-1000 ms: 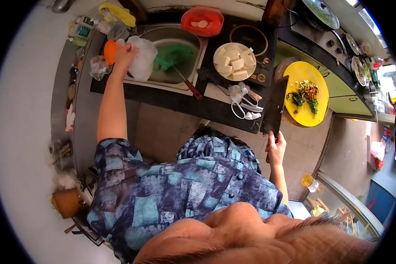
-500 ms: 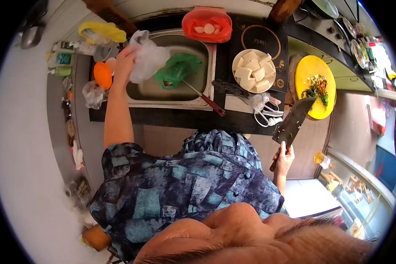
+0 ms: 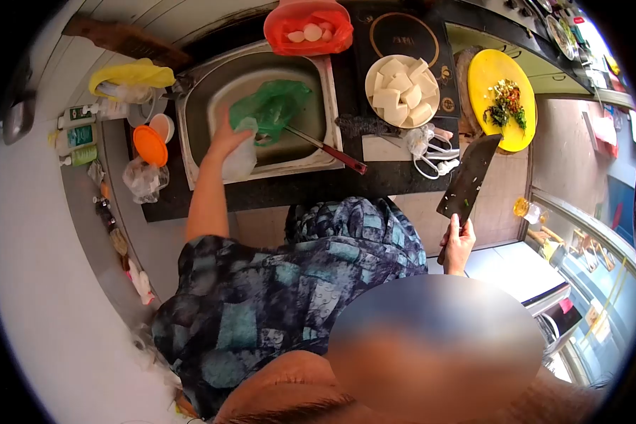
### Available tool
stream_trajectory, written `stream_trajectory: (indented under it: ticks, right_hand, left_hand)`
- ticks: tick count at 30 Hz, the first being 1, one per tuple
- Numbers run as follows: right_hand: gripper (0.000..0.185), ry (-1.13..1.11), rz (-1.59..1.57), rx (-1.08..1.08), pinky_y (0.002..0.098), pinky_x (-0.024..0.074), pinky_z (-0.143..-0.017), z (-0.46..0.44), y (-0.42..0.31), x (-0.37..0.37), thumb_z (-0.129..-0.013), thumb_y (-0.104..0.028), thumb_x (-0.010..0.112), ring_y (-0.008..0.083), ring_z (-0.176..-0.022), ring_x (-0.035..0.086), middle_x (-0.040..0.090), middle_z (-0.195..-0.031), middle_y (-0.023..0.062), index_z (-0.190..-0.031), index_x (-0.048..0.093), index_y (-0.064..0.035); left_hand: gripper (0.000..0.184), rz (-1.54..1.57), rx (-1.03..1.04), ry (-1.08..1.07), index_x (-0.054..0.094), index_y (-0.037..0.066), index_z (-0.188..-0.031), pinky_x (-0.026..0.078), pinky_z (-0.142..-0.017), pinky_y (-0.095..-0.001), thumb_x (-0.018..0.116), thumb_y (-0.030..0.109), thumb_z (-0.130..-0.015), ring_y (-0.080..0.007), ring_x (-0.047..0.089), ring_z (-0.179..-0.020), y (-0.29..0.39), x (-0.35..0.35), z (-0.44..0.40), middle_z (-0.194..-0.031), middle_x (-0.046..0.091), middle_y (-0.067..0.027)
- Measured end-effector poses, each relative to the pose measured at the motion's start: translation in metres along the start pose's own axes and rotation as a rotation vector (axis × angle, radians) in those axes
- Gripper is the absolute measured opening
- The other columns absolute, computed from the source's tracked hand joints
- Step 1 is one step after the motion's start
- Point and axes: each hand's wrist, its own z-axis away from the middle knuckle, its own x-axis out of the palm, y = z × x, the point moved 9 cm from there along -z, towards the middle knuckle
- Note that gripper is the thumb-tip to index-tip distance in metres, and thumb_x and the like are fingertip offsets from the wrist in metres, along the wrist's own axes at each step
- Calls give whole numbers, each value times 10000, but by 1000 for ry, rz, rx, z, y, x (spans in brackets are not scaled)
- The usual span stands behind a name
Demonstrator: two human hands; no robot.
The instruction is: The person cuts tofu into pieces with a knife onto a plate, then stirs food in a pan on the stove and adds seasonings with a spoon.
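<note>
In the head view my left hand (image 3: 226, 140) is over the near left side of the sink (image 3: 191, 134), closed on a whitish see-through plastic bag (image 3: 242, 157) that hangs down. Right beside those fingers, a crumpled green plastic bag (image 3: 272, 106) lies in the sink. My right hand (image 3: 459, 244) grips the handle of a cleaver (image 3: 470, 177), its broad dark blade dotted with small bits of food. The blade's tip is near the edge of a yellow cutting board (image 3: 479, 99), which bears chopped greens and other chopped bits (image 3: 505, 106).
A bowl of white, tofu-like pieces (image 3: 403, 92) stands on a black cooktop (image 3: 364, 46). Behind the sink sits a red bag (image 3: 279, 32) with eggs. A red-handled utensil (image 3: 343, 157) leans over the sink's edge. An orange lid (image 3: 150, 145) lies to the left.
My left hand has moved right and toward me with the whitish bag, now beside the green bag. The cleaver stays in my right hand. The camera view has shifted.
</note>
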Motion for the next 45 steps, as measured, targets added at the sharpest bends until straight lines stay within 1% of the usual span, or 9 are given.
stream_trajectory:
  ticks: [3, 6, 7, 10, 13, 23, 33, 38, 45]
  right_hand:
    - [164, -4, -16, 0, 212, 328, -378, 1, 1, -1, -956, -196, 580, 41, -411, 420, 454, -547, -43, -865, 559, -61]
    - [164, 5, -21, 15, 212, 325, -377, 3, 7, -2, -958, -196, 577, 40, -411, 418, 453, -547, -42, -868, 561, -59]
    - [163, -1, -24, 8, 211, 323, -377, 2, 9, -3, -958, -195, 577, 40, -411, 416, 454, -548, -42, -871, 562, -58]
    - [161, -14, -38, -6, 210, 319, -376, -4, 14, -10, -958, -193, 577, 38, -411, 411, 455, -550, -42, -876, 565, -55]
    - [159, -30, -62, -5, 209, 317, -377, -9, 19, -15, -957, -188, 578, 36, -411, 407, 458, -551, -42, -873, 565, -54]
    - [160, -39, -27, -86, 209, 307, -392, -21, 18, -43, -943, -184, 599, 27, -421, 407, 459, -547, -53, -860, 590, -48]
    - [201, -23, 224, -125, 246, 369, -505, -51, 7, -55, -916, -203, 628, 51, -566, 436, 496, -634, -31, -897, 595, -6]
    - [245, 0, 373, -284, 310, 488, -614, -47, -17, -42, -882, -180, 644, 170, -630, 604, 643, -733, 112, -1065, 624, -18]
    - [242, -39, 420, -353, 293, 484, -621, -51, -64, 2, -886, -148, 626, 142, -650, 588, 646, -766, 94, -1077, 627, 1]
  left_hand:
    - [412, -285, -173, -156, 603, -20, -1120, 459, -786, -311, 692, 217, -795, -166, 572, -860, -59, 38, -32, -992, 624, -75]
    - [364, -76, -251, -181, 624, 32, -1116, 489, -774, -363, 660, 185, -787, -244, 633, -868, -61, 14, -39, -1005, 671, -108]
    - [305, 188, -273, -203, 638, 28, -1078, 476, -758, -315, 651, 161, -804, -182, 603, -852, -55, 9, -32, -966, 652, -70]
    - [260, 486, -227, -197, 646, 42, -1058, 474, -756, -279, 645, 123, -811, -120, 586, -820, 19, -47, -1, -903, 632, -25]
    - [360, 683, -118, -172, 610, 19, -1111, 479, -820, -287, 654, 145, -777, -156, 588, -949, 64, -95, 20, -1013, 628, -43]
    - [419, 1279, 97, -103, 578, 7, -1157, 496, -912, -383, 638, 136, -762, -274, 613, -973, 181, -158, 53, -1076, 626, -126]
    - [202, 1227, 241, -489, 507, 53, -937, 509, -759, -301, 620, 200, -857, -173, 605, -863, 250, -107, 66, -928, 605, -72]
    - [197, 1342, 255, -565, 512, 52, -922, 519, -715, -289, 638, 193, -868, -166, 612, -827, 258, -80, 88, -916, 611, -79]
    - [191, 1390, 185, -696, 540, 31, -971, 523, -665, -260, 628, 137, -839, -144, 622, -797, 273, -72, 48, -902, 620, -69]
